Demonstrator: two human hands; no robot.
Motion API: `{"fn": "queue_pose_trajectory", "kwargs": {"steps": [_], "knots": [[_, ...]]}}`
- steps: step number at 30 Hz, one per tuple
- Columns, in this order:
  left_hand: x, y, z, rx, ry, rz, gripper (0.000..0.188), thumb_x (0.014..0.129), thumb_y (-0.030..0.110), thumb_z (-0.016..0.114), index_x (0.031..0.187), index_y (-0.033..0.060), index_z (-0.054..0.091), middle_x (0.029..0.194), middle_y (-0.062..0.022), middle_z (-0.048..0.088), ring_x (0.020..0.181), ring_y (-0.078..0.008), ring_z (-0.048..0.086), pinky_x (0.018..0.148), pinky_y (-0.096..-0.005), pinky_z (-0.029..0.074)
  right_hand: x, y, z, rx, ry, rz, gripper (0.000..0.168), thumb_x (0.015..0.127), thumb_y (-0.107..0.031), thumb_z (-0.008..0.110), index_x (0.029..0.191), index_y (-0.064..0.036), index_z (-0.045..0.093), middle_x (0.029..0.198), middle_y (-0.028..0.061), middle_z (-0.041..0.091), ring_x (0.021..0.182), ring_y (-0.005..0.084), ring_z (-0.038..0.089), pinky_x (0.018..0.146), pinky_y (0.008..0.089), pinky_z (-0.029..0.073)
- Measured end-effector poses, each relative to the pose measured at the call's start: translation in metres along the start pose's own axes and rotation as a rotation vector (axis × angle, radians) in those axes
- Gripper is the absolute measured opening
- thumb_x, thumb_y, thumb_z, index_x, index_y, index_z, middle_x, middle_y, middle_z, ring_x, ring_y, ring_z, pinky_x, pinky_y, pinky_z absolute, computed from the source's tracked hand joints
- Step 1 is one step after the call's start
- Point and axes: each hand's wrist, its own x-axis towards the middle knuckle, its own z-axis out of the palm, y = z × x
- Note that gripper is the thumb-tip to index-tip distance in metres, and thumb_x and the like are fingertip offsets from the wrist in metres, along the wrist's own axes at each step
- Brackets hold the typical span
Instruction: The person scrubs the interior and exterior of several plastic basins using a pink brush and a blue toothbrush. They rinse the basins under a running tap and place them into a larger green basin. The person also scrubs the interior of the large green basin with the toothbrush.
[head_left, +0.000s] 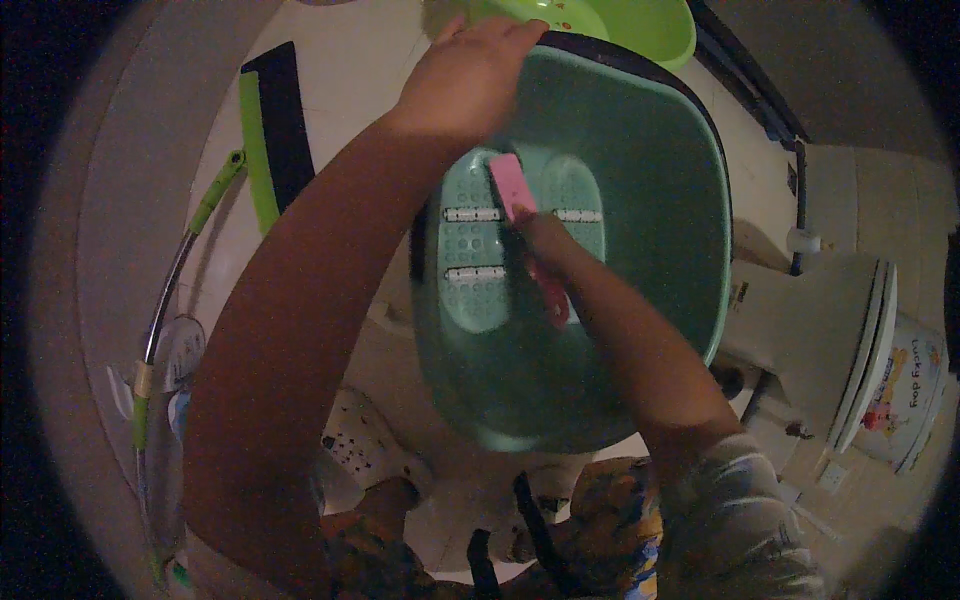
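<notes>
A deep green plastic foot-bath basin (645, 187) stands tilted before me. Raised footbeds with bumps and white massage rollers (474, 214) show on its floor. My left hand (469, 79) grips the far rim, its fingertips partly hidden over the edge. Inside the basin my right hand (551, 238) holds a pink scrubbing brush (511, 180) around its middle. The brush lies slantwise over the footbeds, and its pink handle end (555, 304) shows below my fingers. Its underside is hidden, so contact with the basin floor cannot be told.
A lime-green basin (660, 34) stands beyond the far rim. To the left are a green-and-black floor squeegee (259, 150) and its long pole (169, 281). A pale lidded fixture (810, 322) and a printed container (911, 397) stand right. A spotted white slipper (364, 439) is below.
</notes>
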Motion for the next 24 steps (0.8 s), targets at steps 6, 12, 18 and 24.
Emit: {"fn": "queue_pose_trajectory", "kwargs": {"steps": [6,12,18,24], "knots": [[-0.002,-0.009,-0.006,-0.028,-0.068,0.002,0.061,0.061,-0.008,0.044,0.118,0.0116,0.038,0.113,-0.0139,0.046,0.103,-0.028,0.045,0.094,-0.0382,0.028,0.001,-0.015,0.008,-0.174,-0.079,-0.04,0.047,0.081,-0.043,0.039,0.09,0.001,0.053,0.081,0.017,0.056,0.067,0.0282,0.056,0.056,0.0386,0.044],[-0.005,-0.013,-0.009,-0.063,-0.037,-0.01,0.061,0.061,-0.008,0.044,0.118,0.0121,0.038,0.113,-0.014,0.046,0.103,-0.0303,0.044,0.092,-0.0386,0.031,0.015,-0.035,-0.008,-0.786,-0.052,-0.294,0.037,0.085,-0.034,0.032,0.097,-0.006,0.053,0.091,0.0195,0.056,0.078,0.0339,0.056,0.071,0.0385,0.045],[-0.01,0.001,-0.014,0.007,-0.072,-0.087,0.061,0.061,-0.007,0.044,0.118,0.0117,0.038,0.113,-0.0142,0.045,0.099,-0.0324,0.045,0.088,-0.0395,0.035,-0.003,-0.043,-0.029,-0.931,-0.09,-0.388,0.034,0.085,-0.031,0.034,0.095,-0.007,0.055,0.095,0.018,0.055,0.084,0.031,0.055,0.072,0.0389,0.044],[-0.011,-0.019,-0.007,0.037,-0.021,0.011,0.059,0.061,-0.006,0.045,0.118,0.0104,0.038,0.113,-0.0143,0.045,0.1,-0.0312,0.045,0.088,-0.0407,0.035,0.005,-0.023,-0.002,-0.988,-0.065,-0.516,0.048,0.079,-0.046,0.039,0.092,-0.003,0.057,0.094,0.0184,0.056,0.085,0.0351,0.054,0.075,0.0394,0.042]]}}
